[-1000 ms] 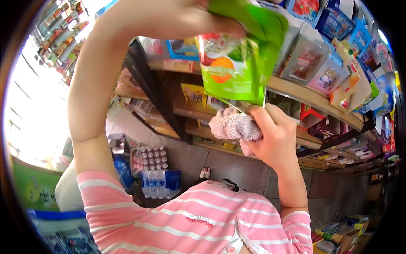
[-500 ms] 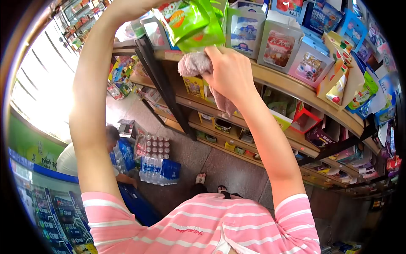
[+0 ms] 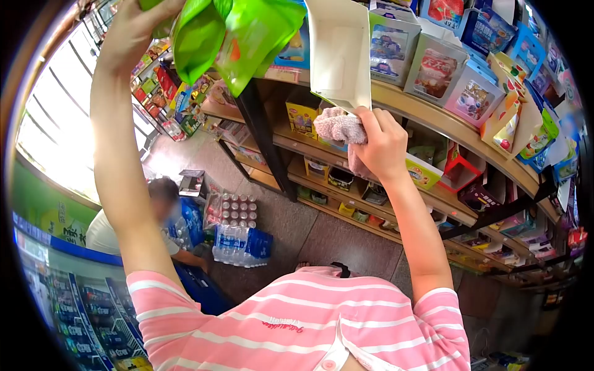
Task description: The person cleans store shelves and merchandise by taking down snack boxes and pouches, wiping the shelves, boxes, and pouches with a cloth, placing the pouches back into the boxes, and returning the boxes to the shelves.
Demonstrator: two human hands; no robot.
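At the upper left, my left hand [image 3: 139,28] is closed on bright green snack pouches [image 3: 247,37], partly cut off by the top edge. My right hand [image 3: 382,145] grips the lower end of an open white box [image 3: 339,55], whose pale inside faces me. A crumpled pinkish-grey cloth [image 3: 341,128] is bunched in the same hand and hangs below it. The pouches are apart from my right hand, just left of the box.
Wooden shelves [image 3: 433,106] with boxed sweets curve away to the right. A dark shelf post [image 3: 263,136] stands left of centre. A person [image 3: 111,235] crouches at the lower left near bottle packs [image 3: 238,242]. A blue-edged glass case [image 3: 80,297] is at far left.
The green pouches have moved up and left with my left hand, away from my right hand. The white box now shows in my right hand, which has shifted right and slightly down.
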